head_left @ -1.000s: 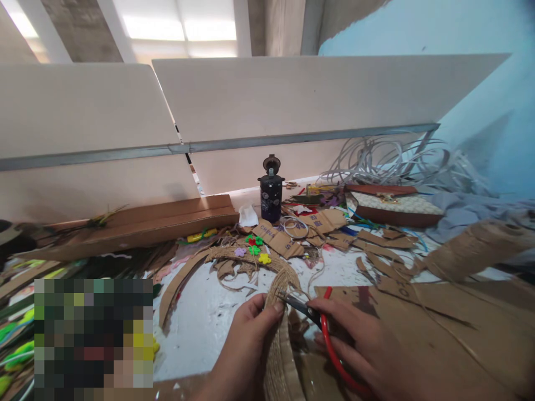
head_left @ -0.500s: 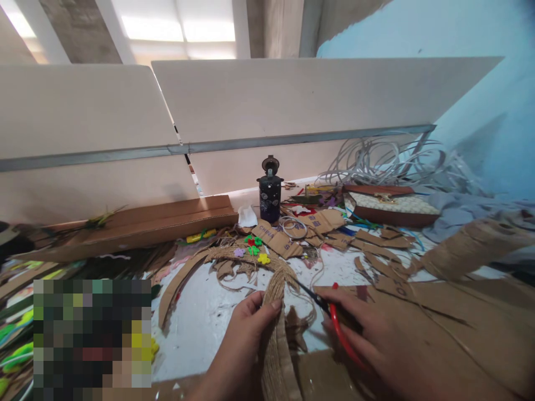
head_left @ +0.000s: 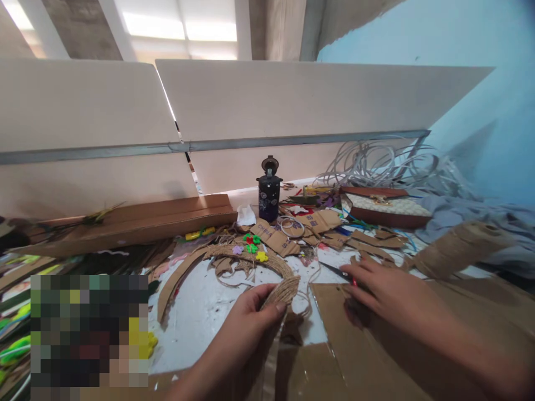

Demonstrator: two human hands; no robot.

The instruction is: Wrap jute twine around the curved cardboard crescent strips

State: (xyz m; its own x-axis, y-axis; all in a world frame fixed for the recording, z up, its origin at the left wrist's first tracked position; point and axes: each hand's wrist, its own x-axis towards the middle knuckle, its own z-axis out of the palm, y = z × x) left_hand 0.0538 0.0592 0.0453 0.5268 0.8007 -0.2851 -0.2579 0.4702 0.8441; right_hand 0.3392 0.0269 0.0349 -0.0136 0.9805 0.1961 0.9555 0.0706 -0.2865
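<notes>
In my left hand [head_left: 263,320] is the end of a strip wrapped in jute twine [head_left: 284,292], pinched between thumb and fingers, its tip pointing up and away. My right hand [head_left: 376,287] is closed on a pair of scissors [head_left: 334,270] over the cardboard at the right. Their dark blades point left, and the red handles are mostly hidden under the fingers. The twine strip and the scissors are apart. Behind the left hand lies a curved twine-wrapped band [head_left: 271,260] with small fuzzy flowers [head_left: 251,240] in green, red, purple and yellow. A loose twine strand [head_left: 310,295] hangs between the hands.
A dark bottle [head_left: 268,197] with its lid up stands at the back centre. Cardboard scraps [head_left: 276,236], a twine spool [head_left: 460,250], a handbag [head_left: 387,206] and coiled pale strips [head_left: 376,164] crowd the right. A long cardboard tray [head_left: 167,220] lies back left. Flat cardboard [head_left: 401,345] covers the front right.
My right hand has moved right and away from the strip with the scissors. The strip's end in my left hand now tilts more to the right.
</notes>
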